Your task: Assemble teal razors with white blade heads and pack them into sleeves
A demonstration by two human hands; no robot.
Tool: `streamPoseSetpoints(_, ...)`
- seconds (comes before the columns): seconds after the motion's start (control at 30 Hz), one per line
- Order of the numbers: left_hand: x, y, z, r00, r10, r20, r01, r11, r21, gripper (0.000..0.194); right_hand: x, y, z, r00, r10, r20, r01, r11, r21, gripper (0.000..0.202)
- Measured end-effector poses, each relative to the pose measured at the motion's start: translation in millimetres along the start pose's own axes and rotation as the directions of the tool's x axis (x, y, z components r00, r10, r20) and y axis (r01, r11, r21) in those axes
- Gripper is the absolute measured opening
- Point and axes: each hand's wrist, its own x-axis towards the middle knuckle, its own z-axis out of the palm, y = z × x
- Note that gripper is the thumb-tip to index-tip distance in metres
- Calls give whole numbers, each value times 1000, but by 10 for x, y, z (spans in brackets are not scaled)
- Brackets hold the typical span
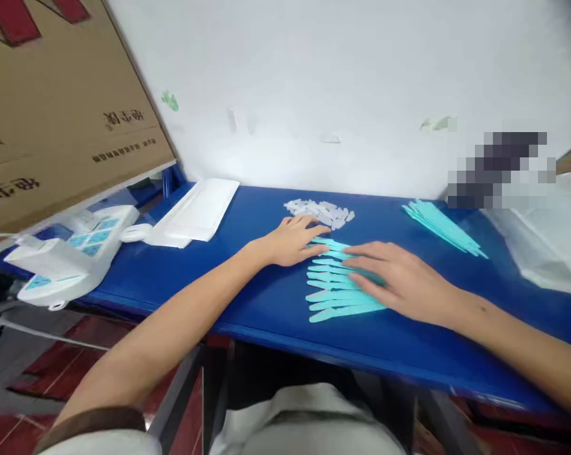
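Observation:
A row of teal flat plastic sticks (332,296), shaped like eyebrow razors, lies side by side on the blue table, their narrow ends to the left. My left hand (292,242) rests at the far left of this row with fingers spread, thumb and fingertips by the farthest sticks. Just beyond it is a small heap of whitish translucent pieces (320,212), like little caps. Stretched over the right ends of the sticks, my right hand (399,278) has its fingers apart and touches them from above. Its fingers and palm hide part of the row.
The blue table (266,309) meets a white wall (313,82). More teal sticks (444,227) lie in a bundle at right, near a clear plastic bag (546,234). Left are white packets (197,212), a power strip (83,253) with plugs, and a large cardboard box (67,82).

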Motion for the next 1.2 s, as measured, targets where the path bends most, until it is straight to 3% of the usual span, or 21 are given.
streamPoseSetpoints(0.13,-9,-1,-30,1000,-11,12,12,1000,-16,66,4,30,-17,1000,12,-4,-12,1000,21,47)
streamPoseSetpoints(0.4,-20,-2,-44,1000,-7,18,8,999,-52,72,2,56,-21,981,106,164,-122,988,92,59)
streamPoseSetpoints(0.67,-6,12,-27,1000,-10,9,11,998,-54,72,6,58,-31,958,176,227,-211,968,139,60)
streamPoseSetpoints(1.2,-14,-10,-21,1000,-14,8,14,998,-61,80,-23,131,-74,955,163,246,-169,986,4,60)
